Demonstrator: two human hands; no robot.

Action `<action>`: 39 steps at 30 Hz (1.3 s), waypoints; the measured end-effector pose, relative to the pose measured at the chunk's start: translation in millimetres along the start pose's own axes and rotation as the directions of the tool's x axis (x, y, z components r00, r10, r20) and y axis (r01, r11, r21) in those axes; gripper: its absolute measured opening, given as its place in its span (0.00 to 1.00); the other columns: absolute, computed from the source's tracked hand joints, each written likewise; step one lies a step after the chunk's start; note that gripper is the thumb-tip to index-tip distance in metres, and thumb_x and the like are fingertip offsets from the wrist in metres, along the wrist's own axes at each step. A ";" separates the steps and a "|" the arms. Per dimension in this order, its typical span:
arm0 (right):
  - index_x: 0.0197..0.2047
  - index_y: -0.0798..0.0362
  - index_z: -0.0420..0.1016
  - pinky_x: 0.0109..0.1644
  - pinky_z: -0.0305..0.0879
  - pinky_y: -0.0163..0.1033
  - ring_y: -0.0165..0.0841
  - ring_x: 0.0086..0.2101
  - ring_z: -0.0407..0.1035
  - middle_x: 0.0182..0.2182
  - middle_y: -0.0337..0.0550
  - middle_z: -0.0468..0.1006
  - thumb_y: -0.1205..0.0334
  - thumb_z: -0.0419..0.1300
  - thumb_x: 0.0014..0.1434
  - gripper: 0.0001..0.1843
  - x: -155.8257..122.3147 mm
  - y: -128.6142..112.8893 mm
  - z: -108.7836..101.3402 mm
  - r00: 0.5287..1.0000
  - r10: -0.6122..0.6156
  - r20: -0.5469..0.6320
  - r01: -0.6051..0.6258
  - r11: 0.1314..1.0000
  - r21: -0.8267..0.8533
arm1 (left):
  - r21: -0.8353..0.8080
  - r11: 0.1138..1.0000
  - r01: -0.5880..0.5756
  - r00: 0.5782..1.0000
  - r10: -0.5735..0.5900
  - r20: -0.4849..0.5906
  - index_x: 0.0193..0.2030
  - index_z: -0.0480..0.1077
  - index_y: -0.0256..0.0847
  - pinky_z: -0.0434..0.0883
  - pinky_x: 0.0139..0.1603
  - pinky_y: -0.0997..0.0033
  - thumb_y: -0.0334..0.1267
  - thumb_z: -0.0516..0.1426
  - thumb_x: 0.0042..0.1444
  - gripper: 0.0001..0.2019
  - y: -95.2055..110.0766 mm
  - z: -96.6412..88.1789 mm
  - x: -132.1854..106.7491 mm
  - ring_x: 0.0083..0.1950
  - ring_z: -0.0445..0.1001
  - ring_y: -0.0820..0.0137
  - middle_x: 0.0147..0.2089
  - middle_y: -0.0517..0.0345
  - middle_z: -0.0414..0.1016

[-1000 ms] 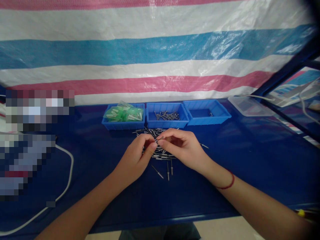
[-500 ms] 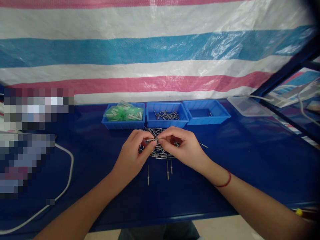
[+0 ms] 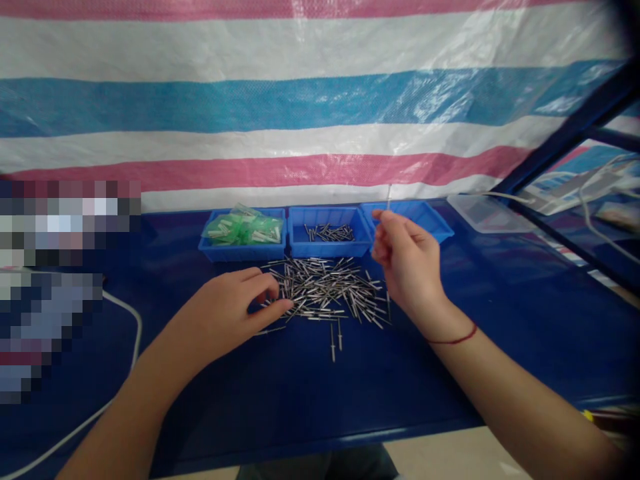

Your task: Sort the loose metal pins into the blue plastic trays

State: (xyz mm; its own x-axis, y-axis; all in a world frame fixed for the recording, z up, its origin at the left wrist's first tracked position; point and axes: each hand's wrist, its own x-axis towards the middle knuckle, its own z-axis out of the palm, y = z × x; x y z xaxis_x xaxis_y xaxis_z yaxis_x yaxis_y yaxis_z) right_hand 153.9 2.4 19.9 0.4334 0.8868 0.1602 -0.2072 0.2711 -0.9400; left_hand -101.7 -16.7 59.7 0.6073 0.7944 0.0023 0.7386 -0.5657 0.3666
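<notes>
A pile of small metal pins (image 3: 327,290) lies on the blue table (image 3: 500,333), in front of three blue bins. My left hand (image 3: 233,310) rests on the table at the left edge of the pile, fingers curled, fingertips touching the pins. My right hand (image 3: 407,260) is raised near the right bin (image 3: 425,217), pinching one thin pin (image 3: 389,195) that points upward. The middle bin (image 3: 330,233) holds several pins. The left bin (image 3: 243,233) holds green plastic bags of parts.
A white cable (image 3: 127,360) curves over the table at the left. A clear plastic tray (image 3: 483,212) sits at the back right by a dark blue frame post (image 3: 565,133). A striped tarp (image 3: 300,100) hangs behind the bins. Two loose pins (image 3: 336,341) lie nearer me.
My hands have parted. The right hand rose to the right with one pin, toward the right bin. The left hand dropped to the pile's left edge.
</notes>
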 end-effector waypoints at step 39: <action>0.35 0.54 0.74 0.36 0.63 0.36 0.32 0.30 0.68 0.29 0.44 0.75 0.68 0.53 0.61 0.08 -60.8 8.3 13.6 0.469 -0.102 0.877 0.757 0.559 -0.339 | 0.074 0.994 -0.078 0.990 0.068 0.124 0.44 0.71 0.38 0.68 0.47 0.68 0.31 0.46 0.64 0.12 -9.8 28.9 12.3 0.43 0.73 0.66 0.43 0.51 0.74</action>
State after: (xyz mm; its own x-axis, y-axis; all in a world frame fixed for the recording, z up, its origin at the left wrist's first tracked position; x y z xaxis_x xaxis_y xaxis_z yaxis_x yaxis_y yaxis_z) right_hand 113.9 -44.2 6.4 -0.5451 0.7163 0.4356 0.5095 0.6957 -0.5064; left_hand -93.0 -7.9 29.3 0.6879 0.7204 -0.0884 0.7088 -0.6406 0.2953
